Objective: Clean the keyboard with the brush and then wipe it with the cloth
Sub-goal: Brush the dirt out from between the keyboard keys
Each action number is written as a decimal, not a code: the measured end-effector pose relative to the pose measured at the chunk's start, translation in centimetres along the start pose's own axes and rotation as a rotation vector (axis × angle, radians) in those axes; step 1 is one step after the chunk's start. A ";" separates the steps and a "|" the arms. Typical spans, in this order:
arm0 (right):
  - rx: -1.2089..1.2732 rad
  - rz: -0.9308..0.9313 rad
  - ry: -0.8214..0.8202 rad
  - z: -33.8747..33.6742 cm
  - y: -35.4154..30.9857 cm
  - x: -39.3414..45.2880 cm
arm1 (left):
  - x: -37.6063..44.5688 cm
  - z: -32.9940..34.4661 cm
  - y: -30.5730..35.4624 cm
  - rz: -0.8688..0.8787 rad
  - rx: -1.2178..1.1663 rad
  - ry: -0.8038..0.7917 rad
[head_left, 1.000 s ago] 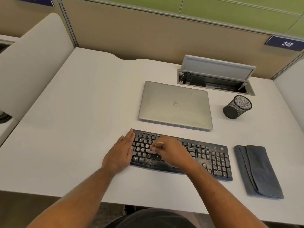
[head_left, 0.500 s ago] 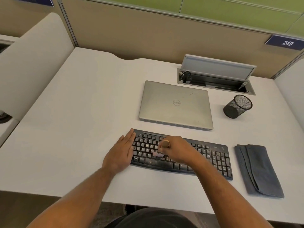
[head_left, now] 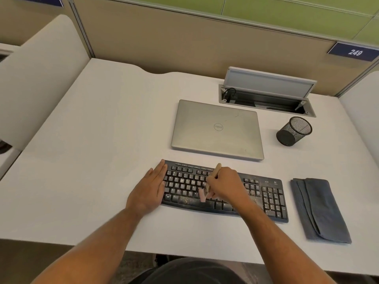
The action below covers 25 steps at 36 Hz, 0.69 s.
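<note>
Your right hand point(head_left: 223, 186) grips the brush point(head_left: 209, 185), bristles on the keyboard point(head_left: 266, 198); your left hand point(head_left: 150, 190) lies flat, fingers straight, against its left end.

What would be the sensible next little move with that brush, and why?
Probably sweep the brush a little further right along the keyboard. The right hand holds it with the bristles down near the bottom key rows, the left hand steadies the keyboard's left end, and crumbs still speckle the keys on the right. The folded cloth lies untouched beside it.
</note>
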State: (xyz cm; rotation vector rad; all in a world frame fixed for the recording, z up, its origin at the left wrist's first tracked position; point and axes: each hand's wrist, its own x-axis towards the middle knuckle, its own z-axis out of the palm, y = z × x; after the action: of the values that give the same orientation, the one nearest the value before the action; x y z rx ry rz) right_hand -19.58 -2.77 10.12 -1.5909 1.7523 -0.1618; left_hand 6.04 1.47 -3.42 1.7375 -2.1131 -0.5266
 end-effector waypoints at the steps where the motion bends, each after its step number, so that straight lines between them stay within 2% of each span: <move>1: 0.026 -0.009 0.049 0.0 0.0 -0.1 | 0.0 0.0 0.0 -0.003 0.000 -0.001; 3: 0.122 -0.031 0.153 0.2 0.2 -0.2 | 0.0 0.0 0.1 -0.004 0.005 -0.002; 5: 0.171 -0.039 0.183 0.5 0.4 -0.4 | 0.0 0.0 0.0 -0.003 0.002 -0.003; 10: 0.014 -0.011 0.111 1.1 1.0 -0.3 | 0.0 0.1 -0.1 -0.004 -0.016 0.002; 13: 0.015 0.001 0.062 0.7 1.0 -0.1 | -0.1 0.1 -0.1 -0.007 -0.010 0.003; 17: 0.137 -0.035 0.178 0.9 0.8 -0.5 | 0.0 0.2 -0.1 -0.005 -0.005 0.004; 19: 0.092 -0.046 0.195 1.2 0.9 -0.6 | 0.0 0.2 -0.1 -0.006 -0.007 0.003; 23: -0.033 -0.036 0.119 1.3 1.0 -0.3 | 0.0 0.3 -0.2 -0.006 -0.008 0.008; 25: -0.020 -0.027 0.075 1.0 1.0 -0.1 | 0.0 0.3 -0.1 -0.011 -0.011 0.006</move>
State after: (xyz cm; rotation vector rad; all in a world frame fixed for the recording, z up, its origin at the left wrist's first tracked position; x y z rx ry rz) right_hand -19.79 -2.13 8.90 -1.6420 1.7955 -0.2200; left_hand 6.01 1.49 -3.70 1.7438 -2.0937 -0.5340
